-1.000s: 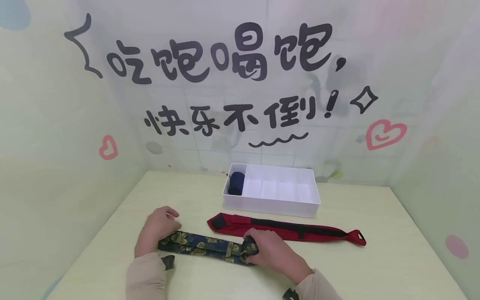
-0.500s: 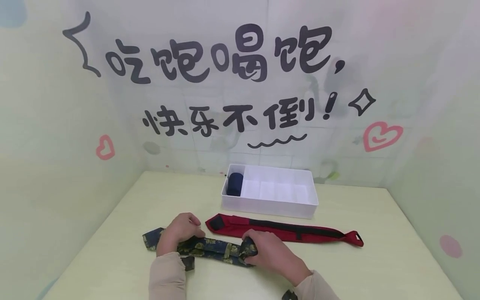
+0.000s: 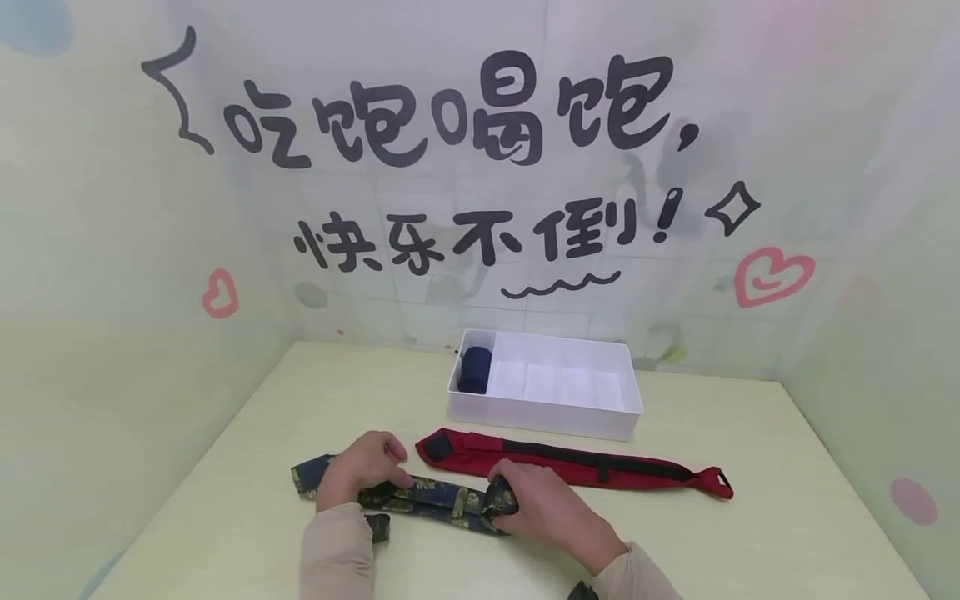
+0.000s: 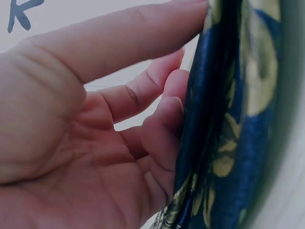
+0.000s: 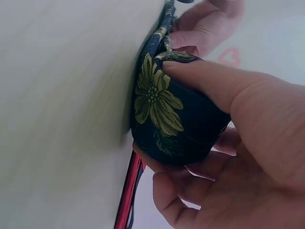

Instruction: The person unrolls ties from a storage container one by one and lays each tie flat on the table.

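A dark blue necktie (image 3: 431, 500) with gold flowers lies across the front of the table, its right end rolled into a thick coil. My right hand (image 3: 543, 504) grips that coil, thumb on the near side and fingers round the far side; the right wrist view shows the rolled tie (image 5: 164, 112) up close. My left hand (image 3: 367, 462) rests on the flat part, left of the coil. In the left wrist view the thumb (image 4: 143, 36) touches the tie (image 4: 224, 119), and the loosely bent fingers meet its edge. The tie's left tip sticks out beyond the left wrist.
Behind the hands lies a red necktie (image 3: 555, 462), stretched out underside up. Farther back stands a white divided box (image 3: 547, 412), with a dark blue roll (image 3: 476, 370) in its left compartment. A printed backdrop (image 3: 450, 192) closes off the far side.
My left hand has slid rightward along the flowered tie, leaving its left tip uncovered, and stays about still since half a second ago. My right hand keeps holding the coil in place.
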A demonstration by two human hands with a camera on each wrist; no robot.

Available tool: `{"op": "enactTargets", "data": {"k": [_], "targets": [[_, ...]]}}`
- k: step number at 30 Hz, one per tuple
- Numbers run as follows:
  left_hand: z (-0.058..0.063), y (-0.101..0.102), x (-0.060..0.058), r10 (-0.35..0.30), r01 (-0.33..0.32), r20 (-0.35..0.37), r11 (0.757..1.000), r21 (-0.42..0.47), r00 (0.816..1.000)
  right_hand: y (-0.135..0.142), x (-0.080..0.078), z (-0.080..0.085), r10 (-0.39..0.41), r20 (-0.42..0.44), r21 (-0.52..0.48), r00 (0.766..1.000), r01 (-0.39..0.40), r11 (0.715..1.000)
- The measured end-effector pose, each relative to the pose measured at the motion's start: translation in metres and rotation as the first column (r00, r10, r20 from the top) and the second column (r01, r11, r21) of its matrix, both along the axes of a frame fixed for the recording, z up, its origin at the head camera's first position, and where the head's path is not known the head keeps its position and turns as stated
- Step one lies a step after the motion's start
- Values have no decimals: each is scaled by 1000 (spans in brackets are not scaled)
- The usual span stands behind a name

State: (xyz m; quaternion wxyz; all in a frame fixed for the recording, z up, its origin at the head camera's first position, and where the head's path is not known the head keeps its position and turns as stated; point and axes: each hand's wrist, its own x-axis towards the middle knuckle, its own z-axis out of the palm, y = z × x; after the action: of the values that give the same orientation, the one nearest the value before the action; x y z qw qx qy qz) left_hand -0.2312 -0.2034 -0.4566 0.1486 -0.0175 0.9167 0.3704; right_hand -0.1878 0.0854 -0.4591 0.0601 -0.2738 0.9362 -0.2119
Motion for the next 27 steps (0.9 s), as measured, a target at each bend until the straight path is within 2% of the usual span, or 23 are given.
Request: {"op": "enactTargets", "data": {"k": [7, 14, 21, 27], "targets": [[0, 1, 0, 17, -17, 3, 999, -30, 1000, -5, 0, 0, 68, -75, 116, 995, -59, 991], [-1, 1, 1, 22, -22, 2, 1000, -20, 1000, 2, 5, 0, 143, -132, 141, 981, -124, 982], [-2, 2, 1, 26, -26, 4, 1000, -18, 1000, 14, 4, 1, 119, -134, 120, 984, -104, 987], [-1, 2, 1, 29, -29, 3, 999, -25, 1000, 23, 3, 4, 111, -99, 105, 989, -101, 989]]}}
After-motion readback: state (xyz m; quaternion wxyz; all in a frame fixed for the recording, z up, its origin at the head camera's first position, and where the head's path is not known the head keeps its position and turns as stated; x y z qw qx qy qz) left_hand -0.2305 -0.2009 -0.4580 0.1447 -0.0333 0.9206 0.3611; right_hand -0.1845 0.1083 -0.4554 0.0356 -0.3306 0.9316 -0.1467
